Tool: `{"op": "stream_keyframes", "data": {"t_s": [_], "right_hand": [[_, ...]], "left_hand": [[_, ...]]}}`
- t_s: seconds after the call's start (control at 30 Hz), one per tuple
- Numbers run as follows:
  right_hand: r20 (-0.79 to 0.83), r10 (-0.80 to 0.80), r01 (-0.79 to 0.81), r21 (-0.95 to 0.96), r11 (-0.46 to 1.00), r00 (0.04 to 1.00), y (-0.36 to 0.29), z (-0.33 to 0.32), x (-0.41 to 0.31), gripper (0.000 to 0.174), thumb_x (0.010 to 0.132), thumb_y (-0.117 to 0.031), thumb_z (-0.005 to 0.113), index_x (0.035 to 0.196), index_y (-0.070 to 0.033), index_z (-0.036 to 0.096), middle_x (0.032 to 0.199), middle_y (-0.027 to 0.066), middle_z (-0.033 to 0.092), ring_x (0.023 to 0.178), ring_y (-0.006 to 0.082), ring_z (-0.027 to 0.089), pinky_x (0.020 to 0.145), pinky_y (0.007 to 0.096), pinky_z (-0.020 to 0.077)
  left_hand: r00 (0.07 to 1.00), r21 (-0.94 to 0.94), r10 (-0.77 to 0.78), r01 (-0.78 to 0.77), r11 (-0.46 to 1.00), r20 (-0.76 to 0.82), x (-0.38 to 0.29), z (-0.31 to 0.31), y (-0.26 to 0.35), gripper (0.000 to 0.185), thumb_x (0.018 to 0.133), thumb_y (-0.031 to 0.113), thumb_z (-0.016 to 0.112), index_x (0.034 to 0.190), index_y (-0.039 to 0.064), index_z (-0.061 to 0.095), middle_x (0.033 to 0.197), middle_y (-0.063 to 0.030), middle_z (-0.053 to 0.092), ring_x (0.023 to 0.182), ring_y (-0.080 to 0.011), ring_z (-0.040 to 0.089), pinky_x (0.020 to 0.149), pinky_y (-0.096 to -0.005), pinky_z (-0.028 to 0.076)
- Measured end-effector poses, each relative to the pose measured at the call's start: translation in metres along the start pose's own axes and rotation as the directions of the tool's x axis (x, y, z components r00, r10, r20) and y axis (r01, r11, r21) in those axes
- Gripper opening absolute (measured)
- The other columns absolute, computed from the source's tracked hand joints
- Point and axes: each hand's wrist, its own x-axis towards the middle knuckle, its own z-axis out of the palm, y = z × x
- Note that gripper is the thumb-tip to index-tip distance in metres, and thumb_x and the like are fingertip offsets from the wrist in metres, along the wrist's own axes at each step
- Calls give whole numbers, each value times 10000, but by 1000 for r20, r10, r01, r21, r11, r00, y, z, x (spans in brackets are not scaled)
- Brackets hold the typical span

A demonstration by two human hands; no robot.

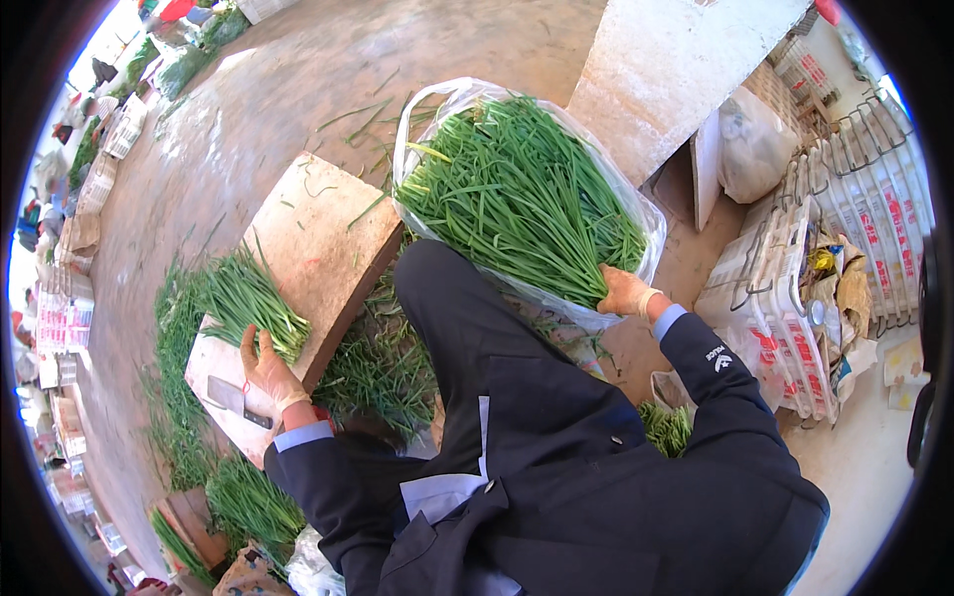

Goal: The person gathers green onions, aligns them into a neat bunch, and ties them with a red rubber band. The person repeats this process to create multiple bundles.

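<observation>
My left hand (274, 378), in a thin pale glove, reaches over a wooden board (328, 208) with its fingers apart. Its fingertips are at the cut ends of a bunch of green garlic chives (250, 302) lying on the board; whether they touch is hard to tell. Close to that wrist lies a cleaver (227, 395) with a dark handle. At the right, my gloved right hand (626, 292) is closed around the stem ends of a bundle of chives (551, 231). This bundle rests on the heap of chives inside a clear plastic bag (652, 216).
Loose chive leaves (380, 357) litter the floor beside the board. More chives (250, 499) lie at the lower left. White plastic crates (760, 313) stack up at the right, below a large pale slab (663, 67). A smaller bag of chives (667, 428) stands by my right side.
</observation>
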Motion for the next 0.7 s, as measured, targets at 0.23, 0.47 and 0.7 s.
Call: {"op": "stream_keyframes", "data": {"t_s": [0.23, 0.47, 0.7], "right_hand": [[47, -32, 28, 94, 995, 998, 0, -12, 1, 776, 739, -360, 802, 1360, 32, 555, 1262, 322, 698, 1225, 458, 668, 1047, 479, 535], [-8, -81, 81, 191, 978, 997, 10, 13, 2, 907, 699, -330, 881, 1436, 50, 515, 1337, 308, 662, 1270, 448, 642, 1093, 459, 512], [-132, 15, 21, 263, 964, 991, -8, 22, -4, 986, 636, -369, 918, 1424, 55, 504, 1268, 307, 683, 1241, 447, 655, 1039, 463, 541]], "left_hand": [[994, -163, 103, -99, 982, 21, -34, 21, 53, 333, 1024, 24, 705, 1354, -11, 700, 1330, -120, 727, 1200, -202, 674, 1073, -319, 517], [724, -430, -55, 467, 772, 688, -210, 127, 183, 338, 1038, 71, 693, 1368, 4, 679, 1244, -134, 731, 1114, -218, 725, 898, -379, 624], [1, 233, -654, 934, 272, 756, -364, 228, 90, 750, 1020, 316, 682, 1625, -10, 380, 1713, -278, 313, 1542, -496, 349, 1242, -603, 340]]}}
